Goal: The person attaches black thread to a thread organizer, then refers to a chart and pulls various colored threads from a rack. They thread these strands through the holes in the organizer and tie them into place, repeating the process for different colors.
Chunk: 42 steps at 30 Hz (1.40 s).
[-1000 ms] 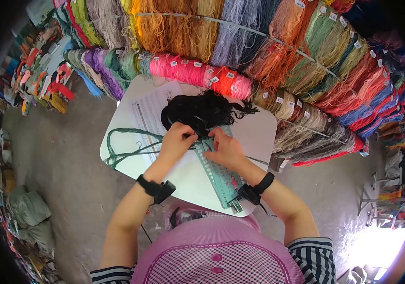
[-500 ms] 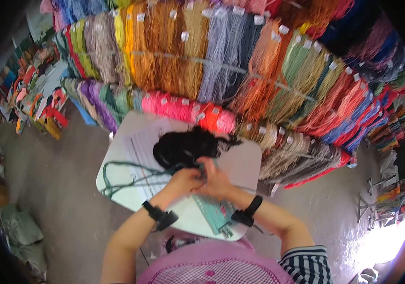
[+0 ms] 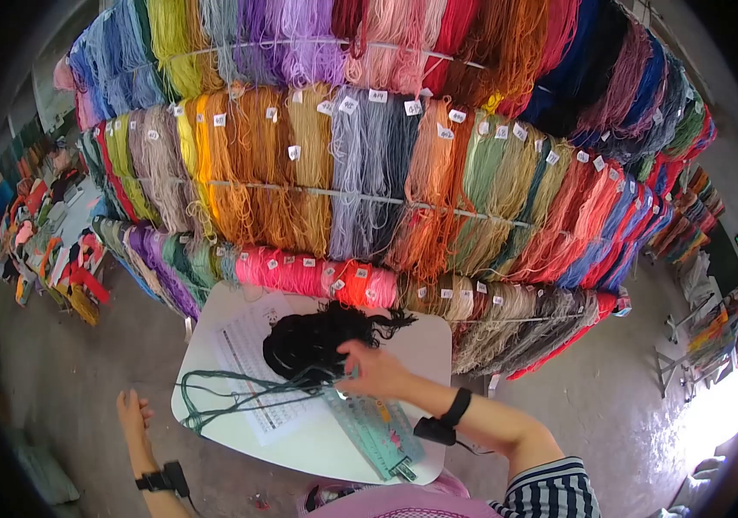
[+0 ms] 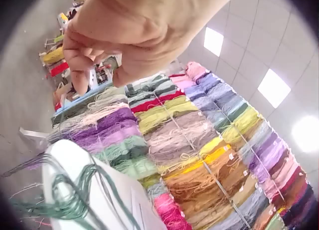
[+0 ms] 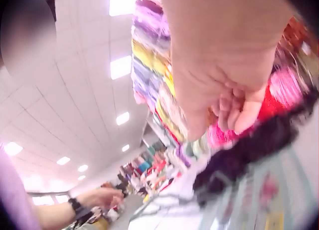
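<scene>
My left hand is held off the table's left side, its fingers loosely curled, with nothing visible in them in the left wrist view. Over the table, my right hand hovers beside a bundle of black yarn; its fingers are relaxed and part-bent, and no yarn shows between them. Strands of dark green yarn loop across the tabletop from its left edge toward the black bundle. Below the right hand lies a flat teal template with a row of holes and pink flower decoration.
A printed sheet lies under the yarn on the white table. Close behind the table, racks of colourful, tagged yarn hanks rise. Concrete floor shows at the left, with heaped yarn farther back.
Both hands were together at the black yarn and template. My left hand has moved away left, past the table's edge; the right stays nearby. The head view has tilted up.
</scene>
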Motion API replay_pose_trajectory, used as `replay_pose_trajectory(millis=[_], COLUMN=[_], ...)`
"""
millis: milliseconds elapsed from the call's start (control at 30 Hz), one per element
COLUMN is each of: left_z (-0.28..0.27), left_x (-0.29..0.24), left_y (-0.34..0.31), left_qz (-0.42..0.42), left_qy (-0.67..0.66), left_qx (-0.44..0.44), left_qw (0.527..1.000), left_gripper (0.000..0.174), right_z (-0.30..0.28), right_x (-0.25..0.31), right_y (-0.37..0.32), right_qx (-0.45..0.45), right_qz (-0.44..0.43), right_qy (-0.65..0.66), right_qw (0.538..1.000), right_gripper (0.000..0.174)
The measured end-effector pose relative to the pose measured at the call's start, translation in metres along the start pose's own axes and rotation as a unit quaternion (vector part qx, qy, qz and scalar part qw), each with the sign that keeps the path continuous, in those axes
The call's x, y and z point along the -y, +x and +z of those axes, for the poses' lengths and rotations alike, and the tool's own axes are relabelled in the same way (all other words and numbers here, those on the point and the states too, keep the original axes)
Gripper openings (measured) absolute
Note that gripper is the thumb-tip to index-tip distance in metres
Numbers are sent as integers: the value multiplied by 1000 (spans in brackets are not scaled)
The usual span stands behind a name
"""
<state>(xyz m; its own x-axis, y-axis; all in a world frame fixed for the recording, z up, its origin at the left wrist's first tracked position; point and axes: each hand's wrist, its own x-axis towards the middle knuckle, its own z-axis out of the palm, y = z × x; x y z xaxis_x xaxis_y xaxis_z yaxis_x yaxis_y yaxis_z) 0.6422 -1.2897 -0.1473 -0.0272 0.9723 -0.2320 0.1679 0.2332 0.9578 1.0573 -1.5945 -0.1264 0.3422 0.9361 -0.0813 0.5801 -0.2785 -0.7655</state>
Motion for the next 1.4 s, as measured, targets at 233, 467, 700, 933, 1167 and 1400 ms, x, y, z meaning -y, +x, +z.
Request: replay_pose_trajectory(millis=[233,467,700,933,1167,1400], left_z=[16,43,39,57,61,79], left_x=[9,2,-20,-20,-13,-20], left_y=[-51,-73,-85,-96,-79,-77], left_qz=[-12,0,-4,-2,6,29], left_qy=[67,31,12,0,33,78], left_qx=[167,236,237,290,321,340], left_qw=[984,971,971,957,946,937], left_gripper=[21,21,22,22,21,24], right_z=[-187,-213,-254,-268,-189,-83], right_x=[45,44,98,105,-70,-244], right_y=[81,101,111,83,-80,-341], right_qx=[-570,-542,-209,-338,-538,-553], right_qz=[-202,-170,-153,-136,127,529], right_qy=[-143,-48,494,387,252,125], right_qw=[784,821,830,847,794,631], right_gripper=[27,10,28,24,12,8])
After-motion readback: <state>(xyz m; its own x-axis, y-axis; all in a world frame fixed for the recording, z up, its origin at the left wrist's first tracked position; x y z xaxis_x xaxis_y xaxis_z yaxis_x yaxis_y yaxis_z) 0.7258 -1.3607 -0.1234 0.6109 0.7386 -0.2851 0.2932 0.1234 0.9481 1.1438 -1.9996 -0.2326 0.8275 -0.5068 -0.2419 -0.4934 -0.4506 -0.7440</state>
